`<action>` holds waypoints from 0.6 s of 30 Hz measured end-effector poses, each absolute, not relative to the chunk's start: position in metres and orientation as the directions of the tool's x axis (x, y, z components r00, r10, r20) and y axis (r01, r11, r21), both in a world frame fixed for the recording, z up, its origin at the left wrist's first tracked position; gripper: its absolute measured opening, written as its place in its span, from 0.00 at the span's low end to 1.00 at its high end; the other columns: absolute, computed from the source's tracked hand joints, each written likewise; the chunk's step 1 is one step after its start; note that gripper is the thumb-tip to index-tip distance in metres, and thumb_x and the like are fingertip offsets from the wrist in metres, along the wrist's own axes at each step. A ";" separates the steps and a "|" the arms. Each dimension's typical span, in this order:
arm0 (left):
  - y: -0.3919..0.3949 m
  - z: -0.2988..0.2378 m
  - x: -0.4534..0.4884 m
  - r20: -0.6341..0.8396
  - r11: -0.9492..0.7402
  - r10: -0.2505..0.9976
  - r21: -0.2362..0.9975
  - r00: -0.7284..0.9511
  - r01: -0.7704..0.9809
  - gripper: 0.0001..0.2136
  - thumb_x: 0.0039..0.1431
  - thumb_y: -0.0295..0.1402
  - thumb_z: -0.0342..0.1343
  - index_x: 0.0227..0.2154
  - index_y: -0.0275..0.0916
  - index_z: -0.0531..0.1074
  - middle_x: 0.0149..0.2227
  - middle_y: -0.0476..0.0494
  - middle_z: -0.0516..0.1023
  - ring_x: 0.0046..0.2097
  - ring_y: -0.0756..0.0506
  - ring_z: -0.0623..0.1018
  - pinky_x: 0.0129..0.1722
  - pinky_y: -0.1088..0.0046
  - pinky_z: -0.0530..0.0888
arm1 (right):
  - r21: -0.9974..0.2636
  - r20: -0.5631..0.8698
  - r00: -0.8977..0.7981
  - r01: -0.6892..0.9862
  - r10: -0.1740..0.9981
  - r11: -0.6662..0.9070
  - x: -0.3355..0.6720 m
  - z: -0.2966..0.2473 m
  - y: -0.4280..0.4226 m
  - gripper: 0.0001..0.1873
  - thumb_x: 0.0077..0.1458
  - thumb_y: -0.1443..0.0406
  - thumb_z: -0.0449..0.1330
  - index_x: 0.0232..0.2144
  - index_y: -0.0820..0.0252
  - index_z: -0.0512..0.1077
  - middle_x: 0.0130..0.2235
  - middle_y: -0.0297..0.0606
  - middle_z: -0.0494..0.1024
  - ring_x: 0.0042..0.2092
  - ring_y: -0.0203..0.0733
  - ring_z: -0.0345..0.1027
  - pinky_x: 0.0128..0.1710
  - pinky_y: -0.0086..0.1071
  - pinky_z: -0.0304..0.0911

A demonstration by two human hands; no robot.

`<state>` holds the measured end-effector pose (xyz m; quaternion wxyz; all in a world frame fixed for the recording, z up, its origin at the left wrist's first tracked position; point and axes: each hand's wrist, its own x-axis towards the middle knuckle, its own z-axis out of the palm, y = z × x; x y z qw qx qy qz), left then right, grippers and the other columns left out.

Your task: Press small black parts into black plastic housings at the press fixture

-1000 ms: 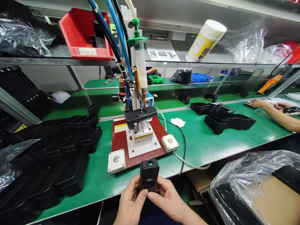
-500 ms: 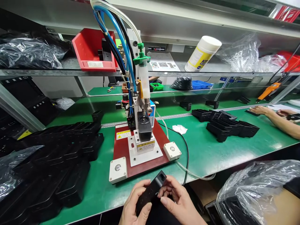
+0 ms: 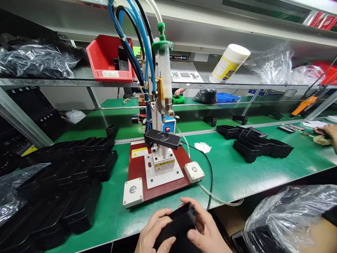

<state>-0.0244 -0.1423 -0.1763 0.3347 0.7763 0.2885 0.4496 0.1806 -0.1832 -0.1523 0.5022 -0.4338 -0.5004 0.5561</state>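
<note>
Just off the table's front edge, a black plastic housing is held between both hands. My left hand wraps its left side, with the thumb low in front. My right hand grips the right end, fingers behind and thumb near the lower side. Beyond them stands a press-like machine with a clear syringe and a red base. On its metal fixture lies a black slotted part with a round centre, turned crosswise. White button boxes sit at the base's front corners.
Rows of black housings cover the table's left. Another cluster lies to the right, near another person's hand. A black cable runs right of the base. On the shelf stand a red bin and a wipes canister.
The housing in my hands has tilted flatter and shifted right. On the fixture, the black part has swung from pointing forward to lying crosswise, and the syringe head stands higher. The other person's hand moved right.
</note>
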 end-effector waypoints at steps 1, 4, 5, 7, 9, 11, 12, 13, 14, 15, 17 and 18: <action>-0.139 -0.173 -0.027 0.556 -0.677 0.695 0.720 0.455 0.154 0.12 0.60 0.39 0.58 0.46 0.45 0.76 0.48 0.37 0.78 0.47 0.42 0.80 0.46 0.71 0.78 | -0.996 0.023 -0.122 -0.086 0.992 0.013 0.182 -0.148 -0.183 0.39 0.49 0.42 0.68 0.57 0.53 0.65 0.46 0.42 0.72 0.47 0.50 0.67 0.46 0.35 0.64; -0.129 -0.157 -0.038 0.642 -0.780 0.595 0.607 0.484 0.154 0.18 0.58 0.42 0.61 0.51 0.47 0.74 0.50 0.36 0.77 0.48 0.41 0.79 0.46 0.70 0.78 | -0.989 0.105 -0.116 0.093 0.988 0.116 0.182 -0.130 -0.179 0.27 0.55 0.45 0.66 0.50 0.53 0.71 0.45 0.42 0.73 0.45 0.49 0.69 0.45 0.36 0.66; -0.126 -0.148 -0.042 0.630 -0.765 0.610 0.626 0.481 0.150 0.21 0.56 0.45 0.62 0.52 0.48 0.73 0.51 0.36 0.77 0.48 0.40 0.79 0.46 0.69 0.78 | -0.970 0.179 -0.128 0.141 0.975 0.197 0.181 -0.121 -0.176 0.24 0.56 0.47 0.65 0.48 0.53 0.73 0.44 0.42 0.74 0.44 0.49 0.69 0.45 0.36 0.66; -0.117 -0.128 -0.049 0.576 -0.683 0.693 0.716 0.433 0.140 0.24 0.54 0.52 0.60 0.51 0.47 0.73 0.48 0.38 0.78 0.47 0.41 0.80 0.45 0.70 0.79 | -0.889 0.383 -0.177 0.197 0.907 0.414 0.177 -0.102 -0.167 0.20 0.58 0.50 0.65 0.46 0.53 0.74 0.46 0.42 0.75 0.46 0.48 0.70 0.46 0.35 0.66; -0.104 -0.103 -0.052 0.551 -0.616 0.761 0.779 0.344 0.115 0.24 0.52 0.55 0.59 0.47 0.45 0.75 0.45 0.40 0.79 0.46 0.41 0.80 0.44 0.71 0.78 | -0.753 0.572 -0.210 0.249 0.793 0.609 0.172 -0.080 -0.152 0.17 0.59 0.54 0.66 0.47 0.53 0.74 0.50 0.43 0.73 0.50 0.48 0.69 0.49 0.35 0.66; -0.081 -0.073 -0.052 0.600 -0.634 0.758 0.770 0.256 0.072 0.24 0.50 0.53 0.62 0.45 0.42 0.75 0.43 0.40 0.79 0.45 0.41 0.79 0.44 0.71 0.77 | -0.601 0.710 -0.204 0.322 0.674 0.731 0.168 -0.056 -0.132 0.16 0.60 0.56 0.66 0.47 0.55 0.74 0.52 0.45 0.72 0.52 0.48 0.68 0.51 0.36 0.66; -0.067 -0.058 -0.050 0.643 -0.666 0.734 0.744 0.219 0.048 0.25 0.49 0.53 0.64 0.44 0.41 0.75 0.44 0.39 0.79 0.46 0.41 0.79 0.44 0.70 0.77 | -0.531 0.764 -0.190 0.358 0.617 0.768 0.166 -0.044 -0.119 0.15 0.60 0.57 0.66 0.47 0.56 0.74 0.53 0.46 0.71 0.53 0.49 0.67 0.52 0.37 0.66; -0.052 -0.043 -0.047 0.680 -0.698 0.706 0.715 0.201 0.035 0.26 0.48 0.53 0.65 0.44 0.39 0.75 0.44 0.39 0.78 0.47 0.41 0.78 0.46 0.69 0.76 | -0.469 0.808 -0.170 0.394 0.564 0.791 0.166 -0.033 -0.106 0.13 0.61 0.58 0.66 0.46 0.56 0.75 0.53 0.46 0.71 0.53 0.49 0.67 0.53 0.38 0.66; -0.035 -0.029 -0.043 0.706 -0.723 0.680 0.690 0.198 0.024 0.26 0.48 0.53 0.65 0.44 0.38 0.74 0.44 0.39 0.78 0.47 0.41 0.77 0.47 0.69 0.75 | -0.421 0.840 -0.150 0.427 0.522 0.800 0.165 -0.023 -0.092 0.11 0.62 0.58 0.65 0.44 0.57 0.75 0.53 0.46 0.71 0.54 0.49 0.66 0.54 0.40 0.65; -0.018 -0.017 -0.040 0.721 -0.739 0.661 0.674 0.206 0.013 0.27 0.48 0.53 0.65 0.43 0.37 0.74 0.44 0.38 0.78 0.47 0.41 0.77 0.47 0.68 0.74 | -0.390 0.859 -0.134 0.455 0.494 0.801 0.165 -0.014 -0.078 0.10 0.62 0.59 0.64 0.43 0.57 0.76 0.53 0.46 0.71 0.54 0.49 0.66 0.55 0.41 0.65; 0.014 -0.001 -0.033 0.716 -0.739 0.653 0.674 0.246 0.001 0.28 0.47 0.55 0.64 0.42 0.35 0.74 0.42 0.39 0.78 0.44 0.42 0.77 0.45 0.69 0.73 | -0.373 0.872 -0.108 0.487 0.478 0.790 0.167 -0.002 -0.051 0.08 0.63 0.60 0.63 0.39 0.58 0.77 0.52 0.45 0.73 0.53 0.49 0.67 0.53 0.42 0.65; 0.028 0.003 -0.030 0.701 -0.726 0.662 0.688 0.264 -0.007 0.29 0.47 0.55 0.64 0.42 0.35 0.74 0.41 0.39 0.78 0.43 0.43 0.77 0.44 0.69 0.73 | -0.379 0.870 -0.100 0.493 0.484 0.783 0.168 0.001 -0.039 0.07 0.63 0.60 0.63 0.37 0.58 0.77 0.51 0.45 0.74 0.52 0.48 0.68 0.52 0.41 0.66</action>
